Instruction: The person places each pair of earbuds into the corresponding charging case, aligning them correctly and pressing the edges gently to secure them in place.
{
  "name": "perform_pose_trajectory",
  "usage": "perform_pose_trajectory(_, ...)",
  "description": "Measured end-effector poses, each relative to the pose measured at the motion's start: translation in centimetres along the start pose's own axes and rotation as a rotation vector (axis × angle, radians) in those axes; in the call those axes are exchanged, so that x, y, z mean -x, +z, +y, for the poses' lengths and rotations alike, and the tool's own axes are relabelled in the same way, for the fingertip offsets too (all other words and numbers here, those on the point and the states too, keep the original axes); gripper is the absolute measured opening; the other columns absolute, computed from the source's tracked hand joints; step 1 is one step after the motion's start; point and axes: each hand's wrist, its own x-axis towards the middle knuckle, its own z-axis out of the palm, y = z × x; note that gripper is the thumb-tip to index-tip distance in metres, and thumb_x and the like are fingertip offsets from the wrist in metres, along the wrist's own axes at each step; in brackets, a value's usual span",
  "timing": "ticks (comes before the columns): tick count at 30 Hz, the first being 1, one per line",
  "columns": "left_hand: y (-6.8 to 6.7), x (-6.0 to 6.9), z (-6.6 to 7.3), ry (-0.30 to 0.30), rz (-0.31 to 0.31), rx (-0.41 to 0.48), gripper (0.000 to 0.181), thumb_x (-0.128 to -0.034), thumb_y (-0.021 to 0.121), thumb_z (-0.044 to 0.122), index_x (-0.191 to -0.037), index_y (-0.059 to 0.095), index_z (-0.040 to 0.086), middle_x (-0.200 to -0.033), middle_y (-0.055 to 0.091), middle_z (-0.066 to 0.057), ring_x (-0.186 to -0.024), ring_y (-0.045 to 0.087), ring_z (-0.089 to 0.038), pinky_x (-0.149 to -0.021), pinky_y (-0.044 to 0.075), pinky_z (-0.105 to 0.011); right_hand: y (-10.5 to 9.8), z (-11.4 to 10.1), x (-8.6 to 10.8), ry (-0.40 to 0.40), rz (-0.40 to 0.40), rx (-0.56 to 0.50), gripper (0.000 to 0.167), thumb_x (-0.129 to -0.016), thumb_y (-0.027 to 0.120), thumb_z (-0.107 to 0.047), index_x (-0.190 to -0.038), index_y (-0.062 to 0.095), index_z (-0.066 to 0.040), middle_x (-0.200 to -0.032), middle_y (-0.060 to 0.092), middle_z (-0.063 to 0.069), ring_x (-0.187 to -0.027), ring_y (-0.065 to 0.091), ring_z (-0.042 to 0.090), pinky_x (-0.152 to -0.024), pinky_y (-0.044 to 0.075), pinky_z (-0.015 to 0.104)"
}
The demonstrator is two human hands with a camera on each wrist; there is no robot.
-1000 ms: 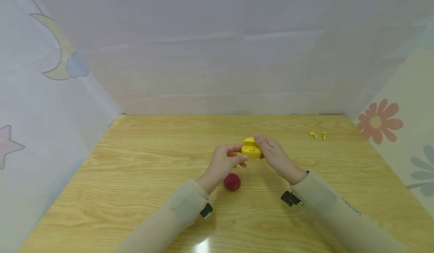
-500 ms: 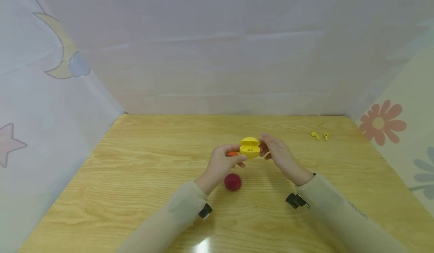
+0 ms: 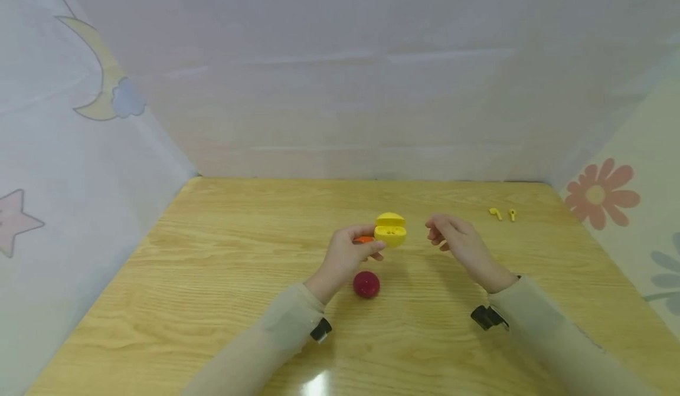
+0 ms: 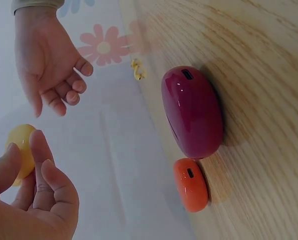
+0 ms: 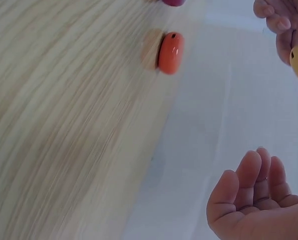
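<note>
A yellow earbud case (image 3: 390,238) with its lid raised is pinched between the thumb and fingers of my left hand (image 3: 342,258), held above the table. Its slots face up, and I see no earbuds in them. To the right of the case, apart from it, my right hand (image 3: 462,248) holds nothing; its fingers are loosely bent. Two yellow earbuds (image 3: 496,213) lie at the back right of the table. Below the left hand rests a closed dark red case (image 4: 193,112). Beside that lies an orange case (image 4: 190,185), partly hidden by the left hand in the head view.
The wooden table (image 3: 239,254) ends at a pale cloth backdrop (image 3: 319,89) behind. Printed cloth walls stand at the left and right sides. A black wrist camera (image 3: 489,317) is strapped under the right sleeve, and another (image 3: 321,329) under the left.
My right hand has let go of the yellow case's lid and moved away to the right. The left hand still holds the case, almost in place, with its lid up.
</note>
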Motion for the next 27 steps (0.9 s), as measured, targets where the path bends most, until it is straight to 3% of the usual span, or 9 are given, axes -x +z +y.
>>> perform_pose_trajectory(11, -0.3, 0.2, 0.2, 0.001, 0.000, 0.016, 0.033, -0.0894, 0.068, 0.004, -0.121, 0.063, -0.005, -0.099, 0.070, -0.013, -0.068, 0.065, -0.011, -0.066, 0.051, -0.023, -3.2, 2.7, 0.2, 0.104, 0.050, 0.035, 0.043, -0.105, 0.042, -0.030, -0.118, 0.051, 0.010, -0.095, 0.057, 0.010, -0.084, 0.056, 0.015, -0.073, 0.050, 0.033)
perform_pose_trajectory(27, -0.6, 0.3, -0.3, 0.004, 0.012, 0.017, 0.033, -0.0894, 0.069, 0.006, -0.121, 0.063, -0.004, -0.098, 0.070, -0.012, -0.069, 0.065, -0.012, -0.070, 0.050, -0.027, -5.7, 5.4, 0.4, 0.115, 0.099, 0.110, 0.045, -0.105, 0.040, -0.028, -0.122, 0.050, 0.012, -0.093, 0.060, 0.001, -0.080, 0.055, 0.006, -0.069, 0.051, 0.027)
